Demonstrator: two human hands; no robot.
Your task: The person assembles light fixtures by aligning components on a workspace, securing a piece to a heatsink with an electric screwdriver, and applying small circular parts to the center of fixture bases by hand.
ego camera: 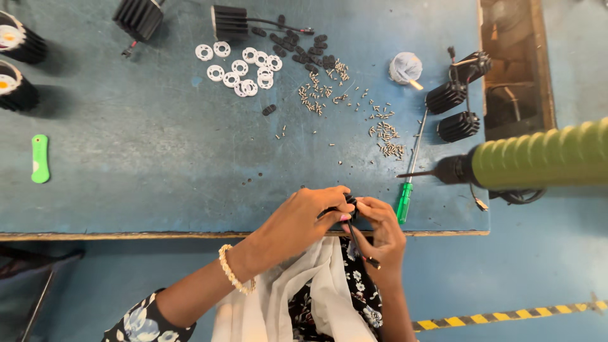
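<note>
My left hand [304,218] and my right hand [382,234] meet at the front edge of the blue worktable [158,164]. Together they grip a small black finned part [347,204], mostly hidden by my fingers. A thin black wire [360,247] runs from it down past my right palm. A green-handled screwdriver [408,180] lies just right of my right hand. A green powered screwdriver [538,158] hangs at the right, its bit pointing left.
White plastic rings [244,66], black oval pieces [304,50] and scattered small screws [354,104] lie at the back. Black finned housings [453,107] stand at right, top [183,19] and far left [16,63]. A green flat tool [40,158] lies at left.
</note>
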